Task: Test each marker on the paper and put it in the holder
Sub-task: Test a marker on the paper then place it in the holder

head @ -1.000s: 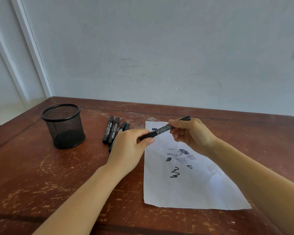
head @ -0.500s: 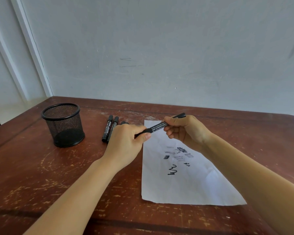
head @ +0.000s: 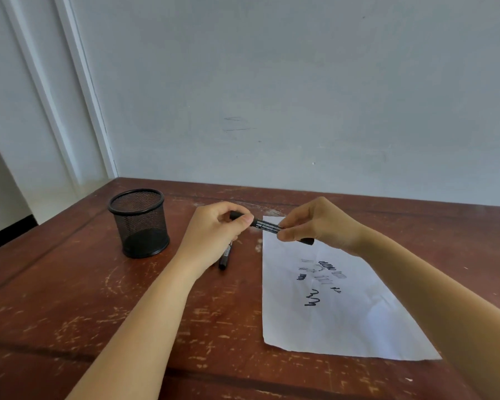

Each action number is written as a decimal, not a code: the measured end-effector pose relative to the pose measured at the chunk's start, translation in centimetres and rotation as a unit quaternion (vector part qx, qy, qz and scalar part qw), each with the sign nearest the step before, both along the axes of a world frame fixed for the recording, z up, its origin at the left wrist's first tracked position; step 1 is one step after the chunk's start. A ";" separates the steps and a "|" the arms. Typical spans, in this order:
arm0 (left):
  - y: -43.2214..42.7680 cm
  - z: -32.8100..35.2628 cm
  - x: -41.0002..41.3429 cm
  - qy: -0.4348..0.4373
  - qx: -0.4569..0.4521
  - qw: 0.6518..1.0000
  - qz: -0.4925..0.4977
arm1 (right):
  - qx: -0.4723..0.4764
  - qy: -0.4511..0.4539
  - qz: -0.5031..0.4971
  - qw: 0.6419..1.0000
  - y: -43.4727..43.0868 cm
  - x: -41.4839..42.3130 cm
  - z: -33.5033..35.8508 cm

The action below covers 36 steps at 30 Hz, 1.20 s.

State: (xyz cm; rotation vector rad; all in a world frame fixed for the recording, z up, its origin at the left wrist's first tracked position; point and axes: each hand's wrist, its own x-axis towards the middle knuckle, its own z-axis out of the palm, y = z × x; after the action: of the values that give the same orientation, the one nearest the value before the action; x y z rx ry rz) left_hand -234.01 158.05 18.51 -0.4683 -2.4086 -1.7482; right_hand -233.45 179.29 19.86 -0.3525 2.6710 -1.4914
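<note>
Holding a black marker (head: 267,225) between them, both hands hover above the far end of the paper (head: 341,321), clear of the table (head: 70,298). The marker lies nearly level, sloping down a little toward the right, with rows of small white print along its barrel. The left hand (head: 214,235) has its fingers curled closed around the marker's left end, thumb and forefinger pinching it so that only a short black stub shows past the knuckles. The right hand (head: 318,223) pinches the barrel near the middle between thumb and fingertips, the other fingers folded in, and the marker's right end sticks out below the palm. Whether the cap is on or partly pulled cannot be told, as the fingers cover the joint.

The paper is a white, slightly creased sheet lying at an angle on the worn red-brown wood, with several black scribbles and squiggles near its middle. A second black marker (head: 225,256) lies on the table just left of the paper, mostly hidden under the left hand; only its near end shows. The holder (head: 139,223), a round black wire-mesh cup, stands upright further to the left, well apart from the paper, and looks empty.
</note>
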 end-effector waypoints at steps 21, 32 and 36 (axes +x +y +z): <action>-15.8 -3.6 -2.9 -0.120 0.012 0.947 0.299 | -0.029 0.132 -0.012 0.991 -21.7 -11.3 4.6; -16.1 -5.3 -2.9 -0.122 -0.099 0.960 0.233 | 0.171 0.048 0.032 0.984 -23.8 -12.4 1.8; -16.1 -5.4 -3.0 -0.123 -0.101 0.959 0.235 | 0.209 0.061 0.024 0.976 -24.2 -12.0 2.2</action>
State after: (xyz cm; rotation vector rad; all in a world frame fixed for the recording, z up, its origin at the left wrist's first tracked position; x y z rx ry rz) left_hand -237.00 141.96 13.10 0.3084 -2.5891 -1.4276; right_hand -245.49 155.09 22.09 -0.4834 2.9489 -0.8821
